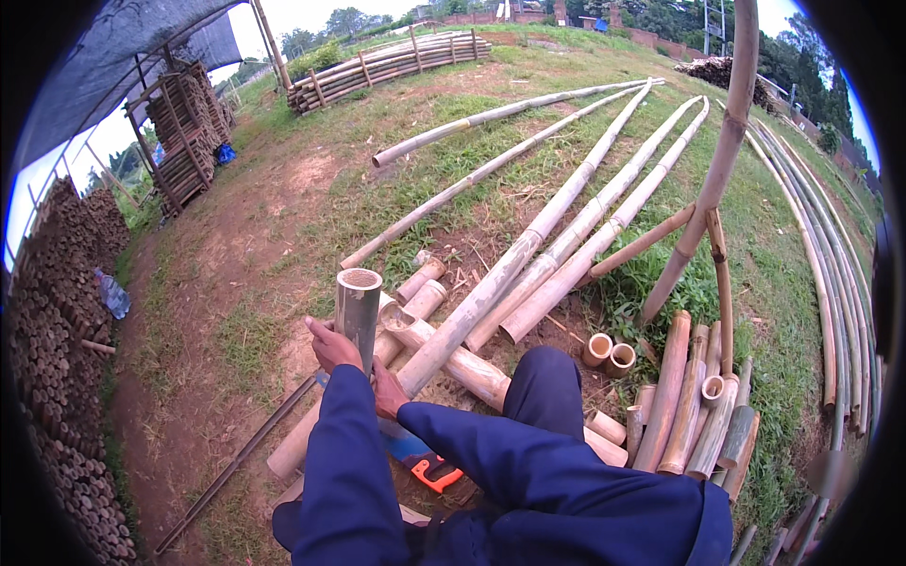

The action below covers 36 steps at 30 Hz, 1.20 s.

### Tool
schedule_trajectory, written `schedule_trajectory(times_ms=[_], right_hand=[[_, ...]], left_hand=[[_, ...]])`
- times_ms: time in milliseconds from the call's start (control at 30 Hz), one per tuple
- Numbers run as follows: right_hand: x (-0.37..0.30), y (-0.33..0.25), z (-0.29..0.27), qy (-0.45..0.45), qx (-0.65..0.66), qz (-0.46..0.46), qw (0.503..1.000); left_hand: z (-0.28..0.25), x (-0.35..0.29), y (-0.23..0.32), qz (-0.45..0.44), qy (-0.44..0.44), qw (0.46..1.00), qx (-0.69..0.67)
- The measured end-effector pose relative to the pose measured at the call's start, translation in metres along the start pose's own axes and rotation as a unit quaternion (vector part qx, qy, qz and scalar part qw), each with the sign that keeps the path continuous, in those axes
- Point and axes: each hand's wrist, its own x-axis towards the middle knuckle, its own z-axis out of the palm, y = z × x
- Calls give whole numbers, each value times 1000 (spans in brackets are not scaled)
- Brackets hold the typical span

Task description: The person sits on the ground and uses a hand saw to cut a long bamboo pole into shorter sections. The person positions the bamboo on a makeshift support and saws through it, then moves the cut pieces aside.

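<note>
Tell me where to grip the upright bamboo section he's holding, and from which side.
Grip the short bamboo section around its lower wall, from the sides, as the left hand and right hand do. It stands upright with its open hollow end on top, so the round wall suits wrapped fingers; the rim probably offers only a poor pinch.

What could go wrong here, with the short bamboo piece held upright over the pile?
Left hand holds the cut bamboo piece upright by its lower part; it might tip or slip onto the crossed poles. The right hand sits low beside it, where a slip could pinch it. The orange-handled saw lies close under the arms, a possible snag.
</note>
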Motion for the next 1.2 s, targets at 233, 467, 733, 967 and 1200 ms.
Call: schedule_trajectory(times_ms=[233,467,733,967,1200], right_hand=[[33,-37,-103,194,116,-36,973],[59,-151,-270,295,29,-234,926],[-85,-227,-485,350,-223,-175,893],[-241,-181,-553,389,-542,197,719],[-377,-147,-544,394,-490,506,590]], left_hand=[[32,-70,42,273,-232,934,-23],[-61,-10,-50,323,-261,894,169],[-135,39,-204,149,-383,860,302],[-136,48,-239,37,-414,879,232],[-136,57,-235,-15,-422,871,249]])
